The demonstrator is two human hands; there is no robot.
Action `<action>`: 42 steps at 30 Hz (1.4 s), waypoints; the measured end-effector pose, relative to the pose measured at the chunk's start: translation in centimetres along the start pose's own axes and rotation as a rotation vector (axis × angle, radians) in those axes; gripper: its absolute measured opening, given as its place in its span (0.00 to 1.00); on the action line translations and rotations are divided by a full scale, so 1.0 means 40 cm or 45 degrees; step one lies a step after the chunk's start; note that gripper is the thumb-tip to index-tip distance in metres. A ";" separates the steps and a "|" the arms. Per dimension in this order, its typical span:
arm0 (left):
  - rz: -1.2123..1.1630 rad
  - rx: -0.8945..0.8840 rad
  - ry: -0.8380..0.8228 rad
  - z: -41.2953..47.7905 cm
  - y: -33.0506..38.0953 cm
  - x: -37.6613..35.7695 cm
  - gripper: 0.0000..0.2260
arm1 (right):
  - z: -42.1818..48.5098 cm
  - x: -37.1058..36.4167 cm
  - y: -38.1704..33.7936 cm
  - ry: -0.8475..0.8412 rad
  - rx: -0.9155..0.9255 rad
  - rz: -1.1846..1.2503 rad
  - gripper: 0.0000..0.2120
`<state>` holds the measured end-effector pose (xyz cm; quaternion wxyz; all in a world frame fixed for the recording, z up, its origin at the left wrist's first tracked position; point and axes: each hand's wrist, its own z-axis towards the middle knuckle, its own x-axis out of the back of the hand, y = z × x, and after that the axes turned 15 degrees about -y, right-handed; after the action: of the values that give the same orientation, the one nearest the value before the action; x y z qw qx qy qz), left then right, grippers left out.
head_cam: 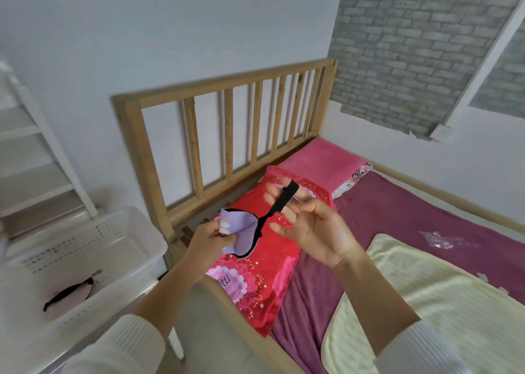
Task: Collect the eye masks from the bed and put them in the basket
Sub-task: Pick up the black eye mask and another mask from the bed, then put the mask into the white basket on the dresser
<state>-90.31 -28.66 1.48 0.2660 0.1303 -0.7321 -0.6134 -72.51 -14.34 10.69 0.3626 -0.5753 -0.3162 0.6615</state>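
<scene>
A lilac eye mask (243,233) with a black edge and a black strap hangs in the air above the red pillow (264,277). My left hand (208,238) pinches the mask's left side. My right hand (305,220) holds the black strap (281,200), which is stretched up to the right across its fingers. The white plastic basket (136,226) stands on the floor to the left of the bed. Inside it lies another eye mask (69,292), pale pink with a black strap.
The wooden headboard (227,135) rises behind the pillows, with a pink pillow (321,160) at the far side. A pale yellow blanket (426,302) lies on the maroon sheet (397,211). A clear plastic wrapper (441,238) sits on the sheet. White shelves (34,152) stand at left.
</scene>
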 end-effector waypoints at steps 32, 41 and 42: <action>0.071 0.070 0.157 -0.091 0.012 0.335 0.07 | 0.439 -0.149 0.265 0.074 -0.327 -2.110 0.19; -0.602 0.287 0.551 -0.095 -0.072 0.460 0.06 | 0.528 -0.145 0.319 -0.014 -0.378 -1.818 0.07; -0.715 0.307 0.604 -0.094 -0.083 0.475 0.06 | 0.538 -0.139 0.323 -0.058 -0.384 -1.784 0.07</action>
<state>-104.36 -42.30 3.04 0.2324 0.4942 -0.6530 -0.5247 -94.91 -26.00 5.83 0.6119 -0.2669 -0.7068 0.2340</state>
